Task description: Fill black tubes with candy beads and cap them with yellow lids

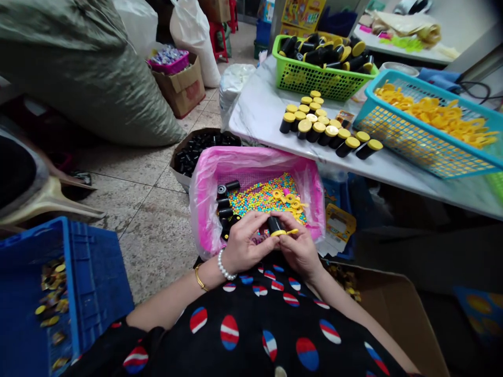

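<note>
**Q:** Floor and setting?
**A:** Speckled beige floor tiles run beneath everything, with sacks and cartons standing at the upper left.

**Q:** Item in hand?
**A:** One matt black plastic cylinder, lower centre of the frame, with a yellow plastic tabbed ring at its lower end. The left hand, wearing a white pearl bracelet and a thin gold bangle, and the right hand are both closed on it, fingers curled; neither has released it.

**Q:** Directly beyond the hands?
**A:** A bin lined with glossy pink plastic holds small multicoloured round beads, loose yellow rings and black cylinders along its left side.

**Q:** Further out?
**A:** Upper right, a white marble-patterned table carries rows of yellow-capped black cylinders, a green plastic mesh basket and a turquoise plastic mesh basket heaped with yellow rings. Lower left, a blue plastic crate holds gold-coloured scraps.
</note>
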{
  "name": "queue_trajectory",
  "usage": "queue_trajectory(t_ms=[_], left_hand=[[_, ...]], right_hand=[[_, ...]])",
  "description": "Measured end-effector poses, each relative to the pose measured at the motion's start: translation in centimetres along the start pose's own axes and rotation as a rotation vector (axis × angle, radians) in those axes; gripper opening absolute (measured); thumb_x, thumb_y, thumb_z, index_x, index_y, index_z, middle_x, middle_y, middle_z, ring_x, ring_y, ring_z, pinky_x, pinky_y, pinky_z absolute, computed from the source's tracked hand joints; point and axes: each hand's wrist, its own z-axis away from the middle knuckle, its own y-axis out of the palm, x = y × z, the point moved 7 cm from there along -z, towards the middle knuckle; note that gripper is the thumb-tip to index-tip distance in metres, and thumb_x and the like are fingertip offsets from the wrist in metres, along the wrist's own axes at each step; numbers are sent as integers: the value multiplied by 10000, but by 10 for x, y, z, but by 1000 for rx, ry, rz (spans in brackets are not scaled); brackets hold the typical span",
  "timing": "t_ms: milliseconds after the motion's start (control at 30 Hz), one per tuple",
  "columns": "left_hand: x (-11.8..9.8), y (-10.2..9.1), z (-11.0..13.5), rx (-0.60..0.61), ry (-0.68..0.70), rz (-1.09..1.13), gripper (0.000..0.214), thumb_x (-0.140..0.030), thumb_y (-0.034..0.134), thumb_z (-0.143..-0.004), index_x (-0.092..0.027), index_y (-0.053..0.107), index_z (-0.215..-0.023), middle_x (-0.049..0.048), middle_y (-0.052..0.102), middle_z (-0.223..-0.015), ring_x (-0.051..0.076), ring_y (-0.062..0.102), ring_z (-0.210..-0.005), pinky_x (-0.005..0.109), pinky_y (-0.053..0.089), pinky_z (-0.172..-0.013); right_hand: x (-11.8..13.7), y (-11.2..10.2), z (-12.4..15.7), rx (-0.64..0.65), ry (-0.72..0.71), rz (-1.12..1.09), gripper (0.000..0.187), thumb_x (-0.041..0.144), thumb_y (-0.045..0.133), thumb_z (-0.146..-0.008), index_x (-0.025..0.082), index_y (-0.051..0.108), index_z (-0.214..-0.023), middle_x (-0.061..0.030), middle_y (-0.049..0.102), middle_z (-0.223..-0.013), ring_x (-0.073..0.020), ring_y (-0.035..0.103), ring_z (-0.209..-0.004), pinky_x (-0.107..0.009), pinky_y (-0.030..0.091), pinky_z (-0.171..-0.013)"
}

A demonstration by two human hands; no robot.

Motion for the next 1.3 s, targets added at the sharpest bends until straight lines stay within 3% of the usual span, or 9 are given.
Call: queue_trajectory(t_ms=[233, 400, 600, 767, 933, 1000, 1100, 1167, 1300], left_hand=[[17, 5, -2, 21, -135, 67, 282, -303, 632, -857, -123, 641, -1074, 76, 620, -889, 161, 579, -774, 296, 500, -685], [7, 8, -4, 92, -78, 64, 560, -353, 751, -752, -185, 556, -1249, 82, 587, -1039, 198, 561, -917, 344, 495, -808], [3, 0, -3, 24, -19, 75, 321, -318, 730, -774, -192, 653, -1059, 67, 529, -1025, 198, 541, -963, 354, 479, -849], [-5, 6, -2, 153, 74, 31, 302, -376, 689, -801, -165, 641, -1012, 93, 558, -1031, 223, 530, -963, 404, 437, -888], [-11, 9, 0, 257, 141, 99, 333, -461, 635, -828, -151, 624, -949, 112, 579, -1026, 230, 527, -952, 403, 418, -892], [-10, 6, -1, 226, 125, 141, 337, -453, 581, -867, -150, 607, -1011, 117, 586, -1020, 233, 537, -956, 404, 419, -886], [-5, 4, -1, 191, 79, 145, 319, -375, 521, -915, -161, 556, -1149, 114, 617, -1044, 231, 553, -976, 405, 407, -895], [-3, 7, -1, 208, 65, 109, 301, -329, 513, -924, -165, 537, -1176, 106, 630, -1055, 221, 555, -972, 391, 405, -895], [-5, 13, 0, 239, 95, -38, 247, -335, 510, -917, -153, 557, -1077, 83, 627, -917, 206, 538, -853, 364, 416, -819]], right_hand=[[-9, 2, -3, -21, 80, -104, 457, 330, 754, -740, 265, 642, -1178, -52, 662, -1079, -209, 614, -964, -374, 465, -938], [-3, 5, 1, 11, 158, -228, 539, 369, 829, -647, 259, 645, -1142, -54, 668, -1064, -190, 623, -860, -306, 527, -760], [-18, 4, 1, 143, 388, -467, 383, 563, 665, -776, 191, 687, -864, -47, 676, -876, -147, 611, -738, -268, 532, -682], [-26, 10, 3, 340, 494, -426, 396, 465, 753, -734, 151, 648, -952, -21, 634, -779, -105, 576, -614, -225, 510, -601], [-19, 9, 6, 453, 511, -378, 451, 402, 804, -693, 121, 647, -1009, -45, 632, -840, -124, 615, -715, -220, 506, -649], [-18, 2, 3, 418, 517, -332, 452, 447, 767, -729, 129, 643, -1026, -64, 656, -850, -142, 639, -710, -253, 524, -660], [-20, -16, -4, 228, 495, -235, 297, 380, 723, -795, 151, 653, -971, -34, 670, -706, -97, 611, -562, -192, 489, -549], [-19, -22, -6, 125, 462, -207, 228, 336, 750, -772, 161, 658, -887, 12, 628, -589, -57, 536, -454, -142, 408, -452], [-14, -15, -4, 104, 442, -183, 252, 301, 830, -660, 162, 628, -718, 39, 587, -536, -44, 468, -415, -143, 347, -417]])
